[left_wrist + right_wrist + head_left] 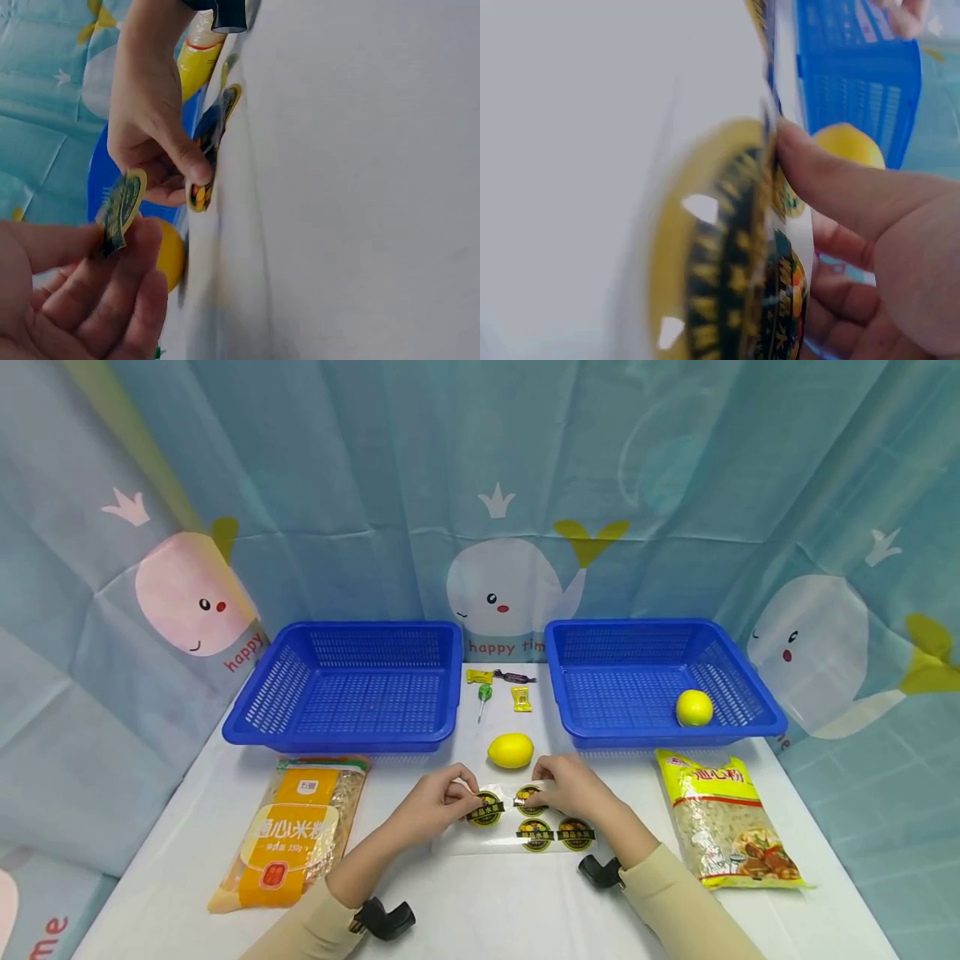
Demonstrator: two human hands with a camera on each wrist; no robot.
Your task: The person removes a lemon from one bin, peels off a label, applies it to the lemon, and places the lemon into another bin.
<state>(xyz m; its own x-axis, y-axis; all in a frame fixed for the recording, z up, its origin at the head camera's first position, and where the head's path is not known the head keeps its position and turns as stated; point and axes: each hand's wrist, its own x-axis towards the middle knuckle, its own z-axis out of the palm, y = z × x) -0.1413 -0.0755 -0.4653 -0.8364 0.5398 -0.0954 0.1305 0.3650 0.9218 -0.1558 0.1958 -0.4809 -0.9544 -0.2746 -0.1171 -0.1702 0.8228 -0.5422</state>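
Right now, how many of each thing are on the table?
Baskets: 2
Lemons: 2
Noodle bags: 2
Sweets: 4, with the lollipop
Sticker sheet: 1
Total: 11

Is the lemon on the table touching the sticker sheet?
Apart. The head view shows bare white table between the lemon and the sticker sheet.

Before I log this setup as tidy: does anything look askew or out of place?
Mostly orderly. One lemon lies in the right basket, its twin loose on the table. Left hand pinches a sticker lifted off the sheet.
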